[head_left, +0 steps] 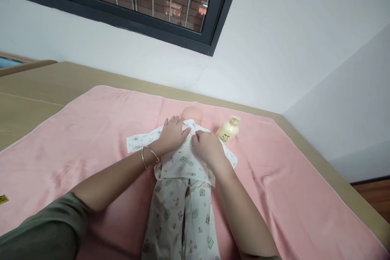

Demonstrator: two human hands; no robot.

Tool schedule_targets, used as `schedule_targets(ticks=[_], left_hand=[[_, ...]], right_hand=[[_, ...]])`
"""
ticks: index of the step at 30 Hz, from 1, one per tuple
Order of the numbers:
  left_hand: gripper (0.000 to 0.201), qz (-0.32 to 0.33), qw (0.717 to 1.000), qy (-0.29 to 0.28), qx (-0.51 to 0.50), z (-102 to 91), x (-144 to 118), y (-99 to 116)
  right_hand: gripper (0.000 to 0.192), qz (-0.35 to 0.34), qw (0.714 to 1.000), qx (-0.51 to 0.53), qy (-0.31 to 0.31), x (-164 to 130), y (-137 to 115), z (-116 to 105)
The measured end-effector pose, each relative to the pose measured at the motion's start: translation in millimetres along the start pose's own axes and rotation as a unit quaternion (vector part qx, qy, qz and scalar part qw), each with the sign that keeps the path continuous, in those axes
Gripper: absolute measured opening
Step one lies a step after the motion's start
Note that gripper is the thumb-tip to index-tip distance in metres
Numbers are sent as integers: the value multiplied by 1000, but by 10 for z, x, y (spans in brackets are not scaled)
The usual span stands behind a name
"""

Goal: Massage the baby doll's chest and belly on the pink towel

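Both forearms come in from the bottom edge, olive sleeve (45, 231) on the left one, straddling the doll's printed trousers (183, 215). Doll (183, 170) is the landmark: lies on its back along the middle of the pink blanket (91, 130), bald head (191, 113) at the far end, legs toward the camera.

Left hand (172, 135): flat on the doll's chest, on the doll's left-of-frame side, fingers spread and pointing toward the head. Palm presses the white printed top (183, 162). Grip: open and flat, not pinching anything visible. Two thin bangles (149, 155) on that wrist, just beside the doll's outstretched sleeve (140, 140).

Right hand (207, 146): on the other half of the chest, touching the top, fingertips close to the left hand's near the centre line. Fingers curled down onto the cloth; cannot tell whether they pinch fabric or only press it.

Yellow pump bottle (228, 129): lying tilted on the blanket just beside the doll's shoulder, right-of-frame side, near the right hand but not touching it.

Blanket covers a tan bench (36, 97), extending beyond the doll on all sides. Behind the doll's head: white wall (274, 48), then a dark-framed window (152, 4) above.
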State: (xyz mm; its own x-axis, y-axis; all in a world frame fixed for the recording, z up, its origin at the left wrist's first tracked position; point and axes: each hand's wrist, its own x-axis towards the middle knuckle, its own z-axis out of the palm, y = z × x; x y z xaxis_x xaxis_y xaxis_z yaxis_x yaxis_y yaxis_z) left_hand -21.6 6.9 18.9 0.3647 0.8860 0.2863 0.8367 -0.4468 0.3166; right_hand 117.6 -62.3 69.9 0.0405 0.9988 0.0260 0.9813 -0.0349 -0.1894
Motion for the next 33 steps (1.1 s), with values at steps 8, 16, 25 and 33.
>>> schedule_targets(ticks=[8, 16, 25, 33], left_hand=[[49, 58, 997, 25, 37, 161, -236, 126], [38, 18, 996, -49, -75, 46, 39, -76], [51, 60, 997, -16, 45, 135, -142, 73], [50, 7, 997, -71, -41, 43, 35, -87]], right_hand=[[52, 6, 998, 60, 29, 381, 328, 310], [55, -22, 1000, 8, 10, 231, 187, 291], [57, -1, 993, 114, 0, 407, 384, 328], [57, -15, 999, 29, -2, 243, 223, 236]])
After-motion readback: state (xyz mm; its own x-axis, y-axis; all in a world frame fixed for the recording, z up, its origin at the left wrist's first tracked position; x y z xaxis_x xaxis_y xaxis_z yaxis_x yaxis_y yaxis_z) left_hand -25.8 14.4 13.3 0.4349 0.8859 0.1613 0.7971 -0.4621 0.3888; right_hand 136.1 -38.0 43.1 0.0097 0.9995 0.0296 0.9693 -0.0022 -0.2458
